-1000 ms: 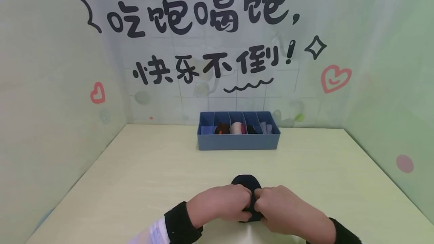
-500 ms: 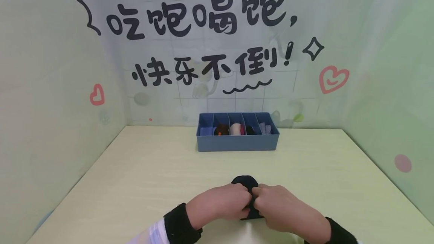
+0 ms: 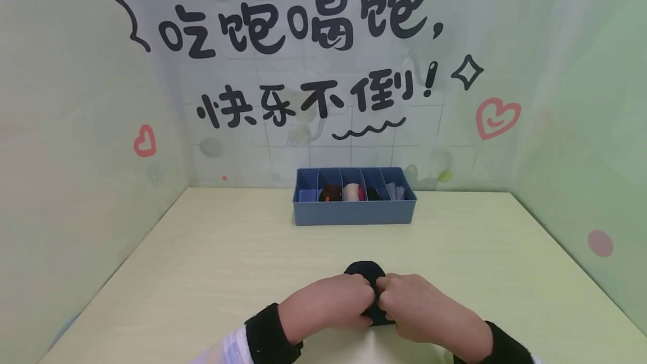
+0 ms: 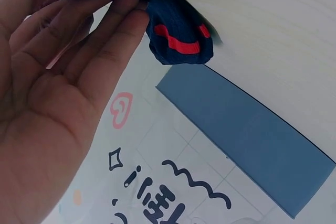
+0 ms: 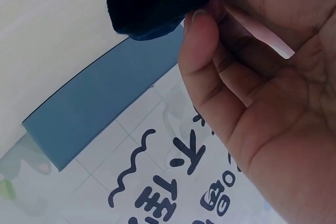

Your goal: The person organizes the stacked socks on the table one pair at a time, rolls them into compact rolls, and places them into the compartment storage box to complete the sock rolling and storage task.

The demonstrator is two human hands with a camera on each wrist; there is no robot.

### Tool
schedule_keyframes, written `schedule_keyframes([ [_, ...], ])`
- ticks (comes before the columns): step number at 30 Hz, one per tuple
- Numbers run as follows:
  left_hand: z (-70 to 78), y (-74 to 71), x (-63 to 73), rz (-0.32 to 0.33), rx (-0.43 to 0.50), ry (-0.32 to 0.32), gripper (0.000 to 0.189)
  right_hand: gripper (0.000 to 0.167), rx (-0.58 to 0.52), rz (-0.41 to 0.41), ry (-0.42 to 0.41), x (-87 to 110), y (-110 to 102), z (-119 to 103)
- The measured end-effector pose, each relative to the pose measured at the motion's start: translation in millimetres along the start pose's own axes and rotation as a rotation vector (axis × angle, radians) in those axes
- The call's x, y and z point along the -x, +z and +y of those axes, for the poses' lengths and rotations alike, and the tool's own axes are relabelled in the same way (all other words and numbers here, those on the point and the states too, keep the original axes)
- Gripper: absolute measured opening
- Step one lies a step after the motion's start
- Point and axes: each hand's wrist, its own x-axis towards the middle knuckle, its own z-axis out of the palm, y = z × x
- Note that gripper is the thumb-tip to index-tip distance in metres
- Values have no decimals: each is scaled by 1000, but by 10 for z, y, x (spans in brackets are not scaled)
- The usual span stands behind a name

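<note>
A dark navy piece of cloth, apparently a folded sock (image 3: 365,269), lies on the table in front of me, its rounded end pointing away. In the left wrist view, red bands mark the end of the sock (image 4: 181,43). My left hand (image 3: 336,301) pinches its left side with curled fingers. From the right, my right hand (image 3: 422,305) pinches the sock, knuckles almost touching the left hand. Much of the sock's middle is hidden under both hands. The right wrist view shows the thumb and fingers against the dark cloth (image 5: 157,3).
A blue divided box (image 3: 354,213) stands at the back of the pale table (image 3: 242,246). Its compartments hold a blue item, a brown one (image 3: 331,193), a white and pink roll (image 3: 351,192), a black one and lavender cloth (image 3: 396,191). Printed walls enclose the table.
The sock's near edge has drawn in slightly, away from me. My right hand has shifted a little left and away; the left hand has barely moved.
</note>
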Motion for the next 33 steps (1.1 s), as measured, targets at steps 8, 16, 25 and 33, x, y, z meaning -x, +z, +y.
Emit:
schedule_keyframes([
  [8,12,4,7,-1,-15,-11,16,22,24,26,-18,1,19,4],
  [16,31,-20,15,1,-23,-11,15,21,37,36,-19,3,28,0],
  [25,54,-33,17,-4,-25,-33,14,24,35,39,-26,3,28,10],
  [33,59,-41,41,-2,-33,-83,15,19,-58,29,-10,-23,35,74],
])
